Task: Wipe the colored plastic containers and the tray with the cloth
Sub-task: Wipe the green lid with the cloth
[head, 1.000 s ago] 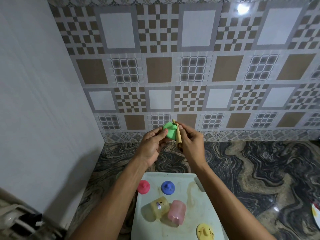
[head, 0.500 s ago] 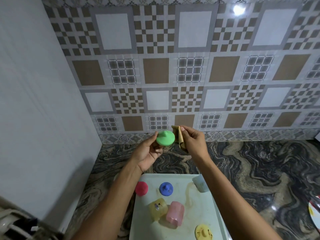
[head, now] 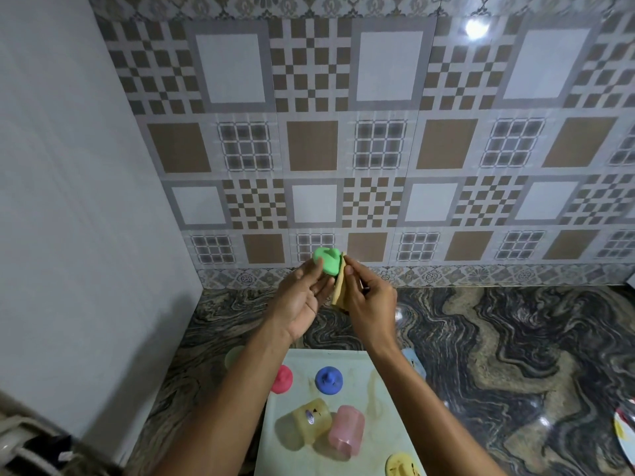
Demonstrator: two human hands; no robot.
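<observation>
The left hand (head: 299, 300) grips a smooth, round green plastic lid (head: 328, 261) in its fingertips. The right hand (head: 369, 304) pinches a folded tan cloth (head: 340, 290) against the lid's edge. Below both wrists, a pale stained tray (head: 292, 462) holds a translucent yellow cup (head: 312, 420) and a pink cup (head: 347, 432), both on their sides.

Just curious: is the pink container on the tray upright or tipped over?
Tipped over: the pink container lies on its side on the tray, its curved wall facing up.

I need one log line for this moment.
left hand: holds green lid | right hand: pinches cloth by green lid | tray: on counter
</observation>
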